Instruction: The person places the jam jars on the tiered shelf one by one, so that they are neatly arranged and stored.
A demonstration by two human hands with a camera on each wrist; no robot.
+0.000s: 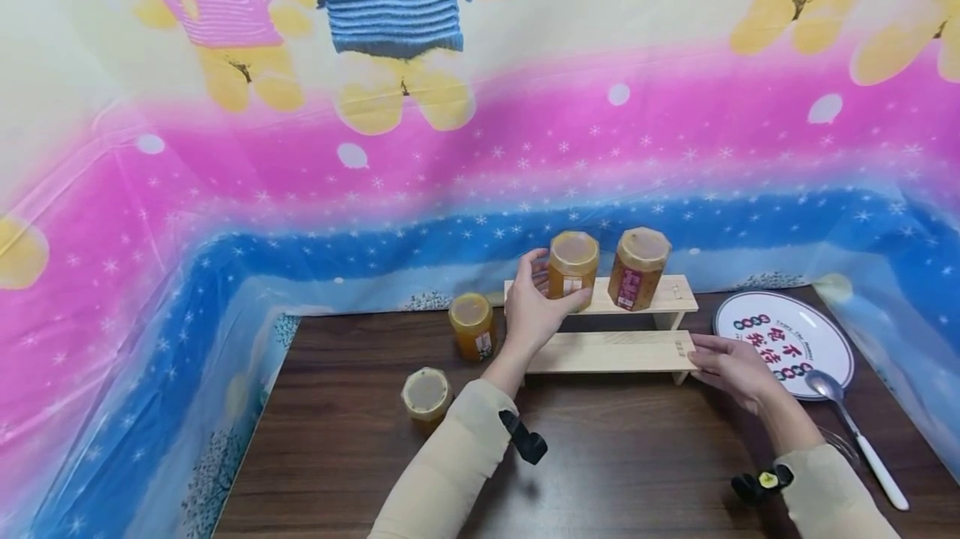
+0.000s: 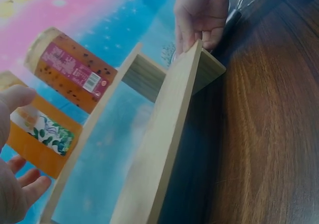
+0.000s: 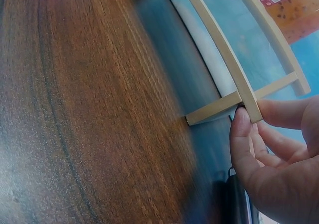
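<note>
Nearest on the desk (image 1: 630,456): a lidded jar (image 1: 426,394), amber inside, then a second amber-filled jar (image 1: 472,327). Right hand (image 1: 733,366) pinched the wooden stand's lower shelf (image 1: 611,353) at its right end. On the upper shelf (image 1: 682,294), left hand (image 1: 535,304) curved around an orange-filled jar (image 1: 573,262), gripping or released could not be told, beside a dark-flecked jar (image 1: 638,270).

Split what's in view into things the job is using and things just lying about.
In the job:
Wooden stand, pinched by the right grip
Jar at the left grip
Pink-labelled jar on the upper step
Two jars left of the stand, probably

Apparently lying about:
Plate
Spoon
Black-handled utensil, probably a whisk
</note>
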